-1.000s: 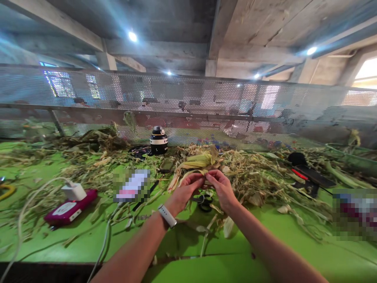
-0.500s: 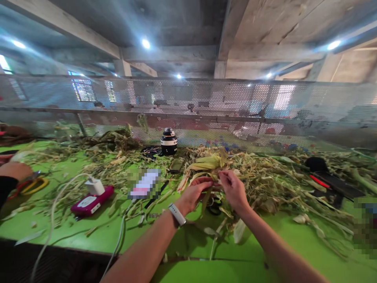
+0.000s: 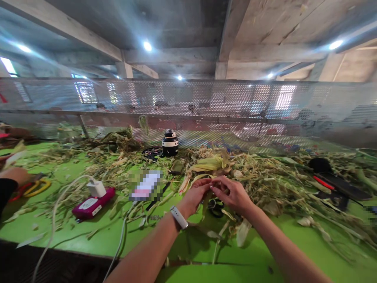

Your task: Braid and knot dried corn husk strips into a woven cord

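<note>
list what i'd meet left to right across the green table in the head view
Yellow looped handle, magenta rectangular block, pixel-blurred white-screened phone, black bottle with a white band, left hand, right hand, black object with a red strip.

Both forearms (image 3: 147, 247) slant inward from the bottom edge. The left hand (image 3: 194, 197) and right hand (image 3: 235, 193) meet below centre, fingers (image 3: 224, 183) bent, tips close together.

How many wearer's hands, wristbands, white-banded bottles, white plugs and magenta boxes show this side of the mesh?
Wearer's hands: 2 (left hand, right hand)
Wristbands: 1
White-banded bottles: 1
White plugs: 1
Magenta boxes: 1
Total: 6
</note>
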A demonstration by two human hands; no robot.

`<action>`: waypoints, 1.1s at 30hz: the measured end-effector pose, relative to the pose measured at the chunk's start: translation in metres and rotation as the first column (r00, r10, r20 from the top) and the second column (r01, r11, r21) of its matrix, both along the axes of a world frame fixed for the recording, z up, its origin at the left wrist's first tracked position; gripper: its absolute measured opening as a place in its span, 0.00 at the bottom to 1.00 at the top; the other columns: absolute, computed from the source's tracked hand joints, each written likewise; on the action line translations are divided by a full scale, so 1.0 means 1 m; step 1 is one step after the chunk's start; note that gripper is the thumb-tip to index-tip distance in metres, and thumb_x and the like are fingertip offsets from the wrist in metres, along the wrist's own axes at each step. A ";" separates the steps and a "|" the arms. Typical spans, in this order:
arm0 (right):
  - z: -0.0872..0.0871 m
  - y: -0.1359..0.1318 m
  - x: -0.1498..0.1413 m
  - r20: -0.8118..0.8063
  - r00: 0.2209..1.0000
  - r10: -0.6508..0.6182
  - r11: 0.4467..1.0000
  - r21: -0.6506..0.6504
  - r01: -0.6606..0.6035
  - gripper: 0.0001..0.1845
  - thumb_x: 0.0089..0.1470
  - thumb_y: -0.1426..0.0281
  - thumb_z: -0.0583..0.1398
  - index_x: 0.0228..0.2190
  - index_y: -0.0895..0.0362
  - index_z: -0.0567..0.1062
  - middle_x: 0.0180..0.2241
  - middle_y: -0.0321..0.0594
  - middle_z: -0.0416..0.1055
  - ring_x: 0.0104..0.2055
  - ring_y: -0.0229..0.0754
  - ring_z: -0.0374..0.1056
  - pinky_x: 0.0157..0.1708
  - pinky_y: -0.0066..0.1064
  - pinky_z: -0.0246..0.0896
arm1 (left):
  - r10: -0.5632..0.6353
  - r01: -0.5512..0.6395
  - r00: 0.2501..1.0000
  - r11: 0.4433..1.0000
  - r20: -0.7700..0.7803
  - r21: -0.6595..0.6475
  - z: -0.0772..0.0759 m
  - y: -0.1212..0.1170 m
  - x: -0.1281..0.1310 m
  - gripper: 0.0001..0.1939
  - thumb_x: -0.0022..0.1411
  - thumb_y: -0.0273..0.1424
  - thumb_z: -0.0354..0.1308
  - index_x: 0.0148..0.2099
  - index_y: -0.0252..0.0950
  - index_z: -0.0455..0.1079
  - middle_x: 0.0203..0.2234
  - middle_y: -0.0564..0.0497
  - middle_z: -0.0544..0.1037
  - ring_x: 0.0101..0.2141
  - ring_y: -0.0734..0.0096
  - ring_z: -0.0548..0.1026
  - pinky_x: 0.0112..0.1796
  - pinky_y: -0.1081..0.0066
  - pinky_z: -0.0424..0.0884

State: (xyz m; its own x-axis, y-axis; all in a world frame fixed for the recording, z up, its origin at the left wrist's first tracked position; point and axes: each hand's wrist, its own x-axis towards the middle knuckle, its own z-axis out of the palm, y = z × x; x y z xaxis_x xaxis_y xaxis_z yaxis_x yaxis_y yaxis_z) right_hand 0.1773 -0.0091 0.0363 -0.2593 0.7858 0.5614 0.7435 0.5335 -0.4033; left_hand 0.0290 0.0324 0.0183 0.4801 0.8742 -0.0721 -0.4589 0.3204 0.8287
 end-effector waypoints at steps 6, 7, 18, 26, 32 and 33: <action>-0.001 0.001 0.001 -0.013 0.999 -0.051 0.999 -0.012 0.051 0.09 0.52 0.67 0.56 0.36 0.56 0.72 0.20 0.31 0.64 0.22 0.34 0.61 0.25 0.24 0.53 | -0.038 0.039 0.999 0.999 0.008 -0.006 -0.004 0.002 0.000 0.13 0.39 0.27 0.70 0.31 0.30 0.74 0.23 0.49 0.79 0.23 0.74 0.74 0.29 0.75 0.69; -0.002 0.002 0.001 -0.019 0.999 -0.041 0.999 -0.021 0.041 0.09 0.51 0.69 0.56 0.36 0.56 0.72 0.20 0.31 0.63 0.21 0.34 0.60 0.25 0.24 0.53 | -0.053 0.053 0.999 0.999 0.007 0.002 -0.004 0.003 0.000 0.13 0.40 0.28 0.70 0.31 0.30 0.74 0.24 0.48 0.79 0.24 0.74 0.74 0.29 0.75 0.70; -0.002 0.002 0.002 0.064 0.998 -0.018 0.997 -0.069 0.023 0.12 0.45 0.74 0.56 0.35 0.56 0.72 0.21 0.30 0.64 0.22 0.34 0.59 0.26 0.24 0.53 | -0.043 0.049 0.997 0.995 -0.063 0.083 -0.007 0.007 -0.004 0.16 0.40 0.33 0.70 0.33 0.30 0.75 0.26 0.47 0.80 0.26 0.73 0.75 0.30 0.77 0.67; -0.006 0.005 0.002 0.046 0.998 -0.039 0.997 -0.059 0.042 0.13 0.46 0.72 0.57 0.37 0.54 0.72 0.22 0.31 0.67 0.23 0.34 0.62 0.26 0.23 0.54 | -0.059 0.062 0.997 0.996 -0.050 0.061 0.000 0.004 -0.004 0.13 0.41 0.32 0.70 0.30 0.31 0.74 0.25 0.49 0.80 0.25 0.73 0.75 0.32 0.75 0.69; -0.009 0.008 0.003 0.032 0.999 -0.016 0.997 -0.071 0.018 0.09 0.46 0.73 0.57 0.33 0.54 0.72 0.23 0.31 0.68 0.23 0.34 0.61 0.26 0.23 0.54 | -0.053 0.057 0.996 0.997 -0.065 0.057 0.004 0.002 -0.004 0.13 0.39 0.30 0.71 0.28 0.31 0.74 0.21 0.51 0.78 0.23 0.76 0.73 0.28 0.77 0.68; -0.009 0.008 0.003 0.035 0.999 -0.017 0.997 -0.072 0.019 0.10 0.46 0.73 0.57 0.34 0.54 0.72 0.22 0.31 0.67 0.23 0.34 0.61 0.26 0.23 0.54 | -0.053 0.057 0.996 0.997 -0.066 0.055 0.005 0.002 -0.004 0.13 0.39 0.30 0.71 0.28 0.31 0.74 0.21 0.51 0.78 0.23 0.76 0.73 0.28 0.77 0.68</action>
